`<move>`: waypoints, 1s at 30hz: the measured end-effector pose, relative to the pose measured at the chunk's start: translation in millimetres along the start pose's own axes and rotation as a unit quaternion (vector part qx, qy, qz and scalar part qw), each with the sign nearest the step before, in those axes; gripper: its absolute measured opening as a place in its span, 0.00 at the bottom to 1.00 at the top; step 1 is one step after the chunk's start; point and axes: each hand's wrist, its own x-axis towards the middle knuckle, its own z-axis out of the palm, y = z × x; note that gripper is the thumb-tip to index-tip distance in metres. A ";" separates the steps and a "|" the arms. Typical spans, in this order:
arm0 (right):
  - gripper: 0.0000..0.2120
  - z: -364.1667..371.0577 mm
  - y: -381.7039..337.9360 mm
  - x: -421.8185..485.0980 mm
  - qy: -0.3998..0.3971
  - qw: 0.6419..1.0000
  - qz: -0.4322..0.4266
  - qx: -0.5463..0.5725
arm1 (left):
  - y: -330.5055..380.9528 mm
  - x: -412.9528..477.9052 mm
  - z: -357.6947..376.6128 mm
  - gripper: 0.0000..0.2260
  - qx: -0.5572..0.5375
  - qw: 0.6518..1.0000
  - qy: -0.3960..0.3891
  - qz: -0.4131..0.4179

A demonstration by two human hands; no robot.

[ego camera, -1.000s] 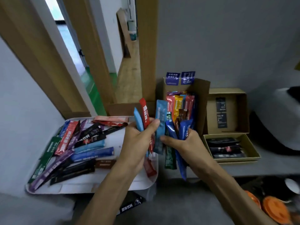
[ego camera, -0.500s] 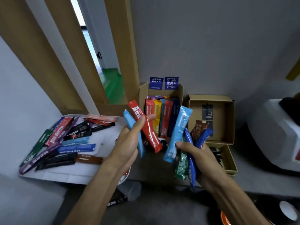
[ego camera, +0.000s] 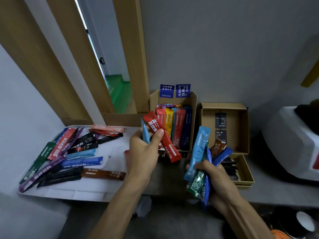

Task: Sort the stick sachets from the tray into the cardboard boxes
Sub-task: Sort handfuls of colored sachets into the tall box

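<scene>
Both my hands full of sachets
My left hand [ego camera: 144, 152] grips a red sachet [ego camera: 162, 137] and a light-blue one; my right hand [ego camera: 217, 180] clutches a mixed bunch [ego camera: 201, 163] beside the cardboard boxes [ego camera: 195, 104]

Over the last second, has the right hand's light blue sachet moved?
Yes. The light blue sachet shifted right, from the tall cardboard box's left edge to its right edge.

Both hands holding stick sachets before the upright cardboard box [ego camera: 194, 107].
Left of the box, the left hand [ego camera: 143, 152] grips 1 red sachet [ego camera: 164, 140] and 1 light-blue sachet [ego camera: 145, 133] beside the white tray [ego camera: 96, 190]; right of the box, the right hand [ego camera: 217, 178] clutches a mixed bundle [ego camera: 198, 152].
</scene>
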 end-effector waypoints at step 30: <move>0.11 -6.7 -31.8 10.3 0.115 0.966 -0.174 -0.152 | 18.3 29.9 2.0 0.05 0.472 0.818 -0.216 0.249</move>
